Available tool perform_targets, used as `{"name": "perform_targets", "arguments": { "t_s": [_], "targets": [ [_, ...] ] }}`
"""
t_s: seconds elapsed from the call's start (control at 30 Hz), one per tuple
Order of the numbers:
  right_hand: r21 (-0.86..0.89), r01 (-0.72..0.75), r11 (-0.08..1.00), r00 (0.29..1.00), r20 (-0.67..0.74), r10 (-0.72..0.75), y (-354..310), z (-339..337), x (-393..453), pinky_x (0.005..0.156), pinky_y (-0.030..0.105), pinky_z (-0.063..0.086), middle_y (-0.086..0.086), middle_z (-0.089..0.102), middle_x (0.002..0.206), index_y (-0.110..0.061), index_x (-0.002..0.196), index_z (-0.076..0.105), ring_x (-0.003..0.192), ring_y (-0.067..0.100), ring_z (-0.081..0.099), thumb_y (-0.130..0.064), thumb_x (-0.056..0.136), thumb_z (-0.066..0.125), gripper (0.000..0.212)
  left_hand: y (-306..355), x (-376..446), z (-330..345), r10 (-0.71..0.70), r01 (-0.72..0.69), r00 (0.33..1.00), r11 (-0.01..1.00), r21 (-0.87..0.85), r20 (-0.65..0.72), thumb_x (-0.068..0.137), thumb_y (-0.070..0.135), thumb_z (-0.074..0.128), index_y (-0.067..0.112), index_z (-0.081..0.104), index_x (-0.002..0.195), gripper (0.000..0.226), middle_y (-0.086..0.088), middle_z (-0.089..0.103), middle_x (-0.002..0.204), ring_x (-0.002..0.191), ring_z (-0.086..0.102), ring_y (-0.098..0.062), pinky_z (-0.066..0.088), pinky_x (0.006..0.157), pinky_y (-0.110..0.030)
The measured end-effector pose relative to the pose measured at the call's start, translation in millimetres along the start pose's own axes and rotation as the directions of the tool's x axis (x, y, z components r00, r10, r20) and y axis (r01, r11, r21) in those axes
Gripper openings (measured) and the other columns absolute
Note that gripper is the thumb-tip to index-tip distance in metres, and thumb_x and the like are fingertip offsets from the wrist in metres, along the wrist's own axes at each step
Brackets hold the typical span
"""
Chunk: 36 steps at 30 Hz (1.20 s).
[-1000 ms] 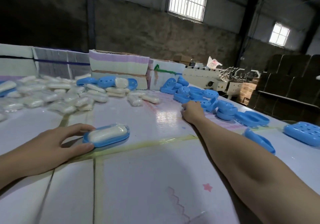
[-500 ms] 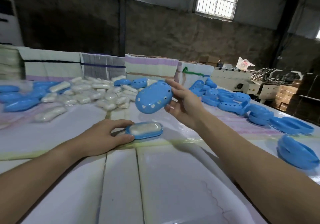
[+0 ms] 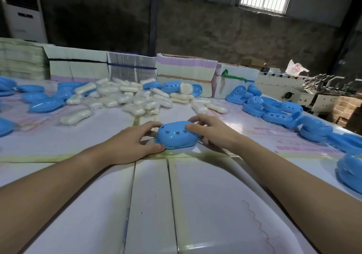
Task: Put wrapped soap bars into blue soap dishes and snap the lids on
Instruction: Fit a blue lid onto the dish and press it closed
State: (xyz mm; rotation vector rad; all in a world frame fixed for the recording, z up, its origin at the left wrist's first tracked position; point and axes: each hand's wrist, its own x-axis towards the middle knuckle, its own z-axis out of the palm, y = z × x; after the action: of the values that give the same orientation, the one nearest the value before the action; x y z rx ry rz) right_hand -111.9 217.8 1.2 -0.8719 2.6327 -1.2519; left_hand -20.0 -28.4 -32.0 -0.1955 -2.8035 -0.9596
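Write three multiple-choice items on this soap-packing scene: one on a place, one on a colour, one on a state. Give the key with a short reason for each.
1. Where does the heap of wrapped soap bars lie?
A. beyond the hands, toward the far left
B. at the near edge of the table
C. on the floor

2. What colour is the lid under the hands?
A. white
B. blue
C. pink

3. What is the left hand doing?
A. hanging idle
B. lifting a soap bar
C. gripping the lidded dish, as the right hand does

Key: 1 A, the heap lies behind the hands; 2 B, plainly blue; 3 C, its fingers and thumb curl round the dish.
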Motion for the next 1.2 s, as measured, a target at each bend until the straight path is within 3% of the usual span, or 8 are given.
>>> {"name": "perform_targets", "arguments": {
  "t_s": [0.2,0.3,0.37,0.5,0.63,0.8,0.97,1.2],
  "targets": [
    [-0.191,0.152,0.970,0.986,-0.043,-0.163,1,11,2,0.072,0.007,0.039,-0.015,0.057,0.119,-0.031,0.126,0.058,0.094,0.002,0.055,-0.040,0.100,0.049,0.029,4,-2,-2,0.007,-0.008,1.000,0.999,0.035,0.023,0.081,0.066,0.065,0.055,0.038,0.138,0.065,0.020,0.055,0.140,0.123,0.056,-0.003,0.044,0.105,-0.029],
    [-0.243,0.262,0.934,0.965,0.044,-0.259,-1,14,3,0.083,0.004,0.034,-0.017,0.053,0.127,-0.033,0.134,0.055,0.103,-0.006,0.048,-0.035,0.103,0.045,0.032,8,-4,-2,0.011,-0.014,0.999,0.998,0.066,0.041,0.068,0.084,0.051,0.056,0.034,0.140,0.079,0.020,0.052,0.143,0.125,0.055,-0.005,0.042,0.110,-0.041],
    [-0.213,0.266,0.940,0.960,0.142,-0.240,-2,12,2,0.084,0.006,0.036,-0.020,0.050,0.130,-0.038,0.137,0.051,0.108,-0.012,0.047,-0.043,0.098,0.055,0.040,9,-3,-2,0.010,-0.012,0.999,0.998,0.061,0.031,0.070,0.083,0.048,0.054,0.035,0.141,0.077,0.018,0.053,0.143,0.126,0.054,-0.005,0.042,0.110,-0.042],
    [-0.215,0.289,0.933,0.953,0.153,-0.260,3,8,3,0.084,0.007,0.039,-0.020,0.051,0.130,-0.041,0.137,0.049,0.110,-0.012,0.048,-0.047,0.086,0.072,0.057,6,-2,-2,0.011,-0.011,0.999,1.000,0.013,0.032,0.076,0.077,0.052,0.053,0.035,0.141,0.071,0.019,0.054,0.142,0.127,0.053,-0.004,0.042,0.111,-0.040],
    [-0.223,0.301,0.927,0.951,0.145,-0.273,3,12,6,0.085,0.014,0.040,-0.013,0.052,0.126,-0.042,0.135,0.050,0.107,-0.003,0.051,-0.052,0.087,0.067,0.052,2,-1,-2,0.024,-0.024,0.998,1.000,0.008,0.063,0.078,0.068,0.066,0.053,0.032,0.143,0.075,0.019,0.052,0.145,0.128,0.054,-0.008,0.044,0.110,-0.040],
    [-0.290,0.311,0.905,0.946,0.188,-0.265,1,12,8,0.087,0.020,0.041,-0.014,0.048,0.121,-0.042,0.140,0.046,0.105,0.001,0.051,-0.061,0.087,0.059,0.058,-3,3,0,0.022,-0.022,0.998,1.000,0.006,0.062,0.069,0.076,0.061,0.056,0.030,0.142,0.081,0.017,0.051,0.145,0.128,0.054,-0.008,0.045,0.110,-0.039],
    [-0.370,0.348,0.861,0.935,0.203,-0.291,-7,12,5,0.093,0.028,0.043,-0.014,0.045,0.118,-0.044,0.142,0.044,0.104,0.004,0.049,-0.067,0.085,0.050,0.061,-7,6,1,0.044,-0.042,0.997,0.999,-0.035,0.057,0.085,0.054,0.071,0.055,0.032,0.141,0.068,0.021,0.051,0.141,0.128,0.047,0.004,0.039,0.092,-0.008],
    [-0.405,0.383,0.830,0.922,0.228,-0.314,-13,12,3,0.098,0.035,0.043,-0.010,0.048,0.119,-0.043,0.143,0.044,0.106,0.008,0.047,-0.063,0.084,0.051,0.062,-5,4,0,0.085,-0.082,0.995,0.995,-0.064,0.050,0.088,0.045,0.072,0.057,0.028,0.145,0.073,0.022,0.049,0.144,0.132,0.044,0.004,0.040,0.101,-0.015]
  ]
}}
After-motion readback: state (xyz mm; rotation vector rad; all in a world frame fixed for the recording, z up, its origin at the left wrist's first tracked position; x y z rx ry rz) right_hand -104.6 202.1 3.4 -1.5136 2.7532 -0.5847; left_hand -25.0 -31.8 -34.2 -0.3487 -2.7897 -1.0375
